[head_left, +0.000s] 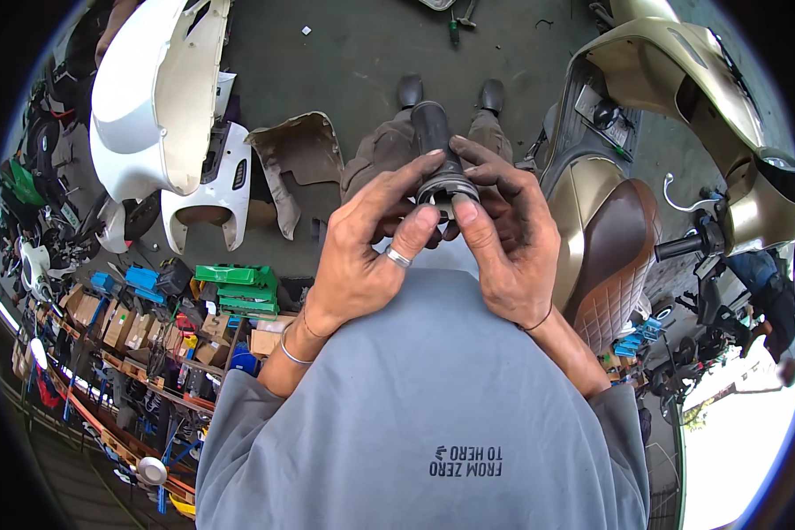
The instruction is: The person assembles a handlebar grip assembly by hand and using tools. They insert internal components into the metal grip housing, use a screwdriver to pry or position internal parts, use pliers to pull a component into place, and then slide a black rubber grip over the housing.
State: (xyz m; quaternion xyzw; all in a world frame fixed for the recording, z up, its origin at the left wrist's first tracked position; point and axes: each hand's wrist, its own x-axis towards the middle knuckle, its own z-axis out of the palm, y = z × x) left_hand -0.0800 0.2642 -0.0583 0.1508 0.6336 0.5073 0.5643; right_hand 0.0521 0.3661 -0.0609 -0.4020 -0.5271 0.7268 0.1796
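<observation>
Fingers (pixel 412 232) of left hand (pixel 362 252) and right hand (pixel 521 265) pinched round black tube (pixel 431 132) between white fairing (pixel 128 115) and seat (pixel 614 243)

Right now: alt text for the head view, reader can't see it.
A person's left hand and right hand together hold a dark tube by its near end. A large white panel is at left, a gold scooter with a brown seat at right.

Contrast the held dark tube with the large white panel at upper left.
The dark tube is slim; the large white panel is a broad shell. The tube is far smaller than the panel. The left grip and right grip hold the tube, not the panel. Both are curved.
</observation>
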